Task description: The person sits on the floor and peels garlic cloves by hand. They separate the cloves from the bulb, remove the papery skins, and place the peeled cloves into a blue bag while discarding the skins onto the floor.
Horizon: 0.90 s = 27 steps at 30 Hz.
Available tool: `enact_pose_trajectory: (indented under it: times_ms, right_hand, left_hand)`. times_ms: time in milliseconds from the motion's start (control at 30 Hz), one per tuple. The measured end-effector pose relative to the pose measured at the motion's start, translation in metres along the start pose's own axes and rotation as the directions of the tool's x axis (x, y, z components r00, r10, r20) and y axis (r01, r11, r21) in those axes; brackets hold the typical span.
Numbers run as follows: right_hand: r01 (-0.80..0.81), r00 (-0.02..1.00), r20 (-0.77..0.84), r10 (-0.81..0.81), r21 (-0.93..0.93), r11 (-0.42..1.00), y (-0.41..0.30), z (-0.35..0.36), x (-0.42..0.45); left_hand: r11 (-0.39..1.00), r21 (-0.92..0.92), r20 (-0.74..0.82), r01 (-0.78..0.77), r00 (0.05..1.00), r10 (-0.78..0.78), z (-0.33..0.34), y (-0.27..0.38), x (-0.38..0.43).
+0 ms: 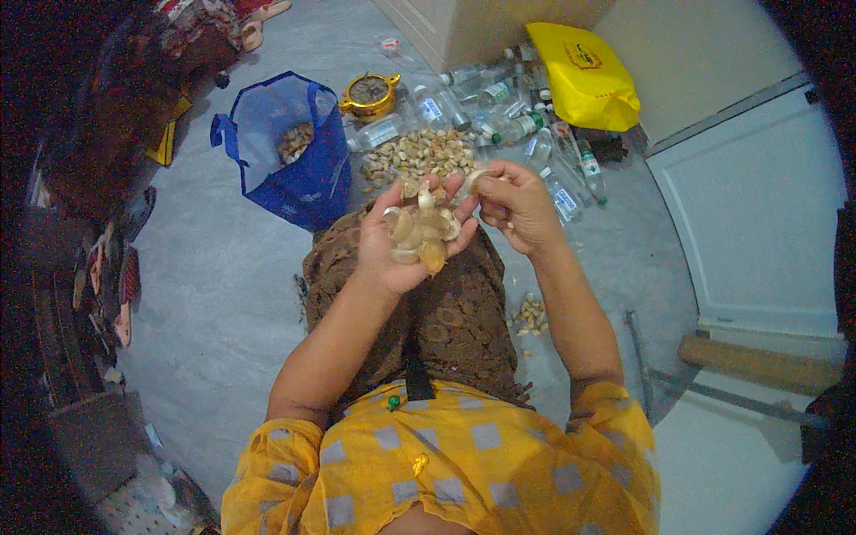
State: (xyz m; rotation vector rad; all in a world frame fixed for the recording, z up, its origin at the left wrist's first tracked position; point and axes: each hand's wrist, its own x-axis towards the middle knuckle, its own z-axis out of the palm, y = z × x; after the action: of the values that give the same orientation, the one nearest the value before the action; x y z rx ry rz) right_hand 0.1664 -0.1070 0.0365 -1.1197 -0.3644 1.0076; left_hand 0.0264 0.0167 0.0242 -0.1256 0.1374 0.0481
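My left hand (384, 247) is palm up over my lap, cupped around several pale, curved pieces (418, 227) that look like garlic cloves. Just to its right, my right hand (515, 200) pinches another pale clove (475, 180) between thumb and fingertips; motion blurs it a little. Beyond both hands, a heap of similar cloves (428, 150) lies on the grey floor. A smaller pile (531, 314) sits on the floor beside my right forearm. Brown patterned cloth (401, 321) covers my lap.
A blue tote bag (294, 194) stands upright at the left, with brownish pieces (295, 142) inside. Behind the heap are a gold-coloured pot (369, 110) and many clear plastic bottles (435, 110). A yellow bag (588, 80) leans near the wall. Metal bars (709, 384) stand at the right.
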Motion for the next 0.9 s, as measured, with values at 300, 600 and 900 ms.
enact_pose_trajectory:
  times_ms: [300,600,900]
  right_hand:
    - [0.026,0.995,0.075,-0.072,0.488,0.873,-0.013,-0.002,-0.011]
    - [0.310,0.940,0.176,-0.291,-0.795,0.521,-0.033,0.052,-0.029]
    - [0.314,0.938,0.228,-0.261,-0.879,0.359,-0.026,0.056,-0.015]
  left_hand:
    - [1.000,-0.014,-0.003,0.005,1.000,-0.005,-0.002,0.001,0.001]
    - [0.998,0.065,-0.013,0.007,1.000,-0.006,-0.005,0.007,0.001]
    - [0.991,0.132,-0.019,-0.010,1.000,0.012,-0.015,0.010,0.005]
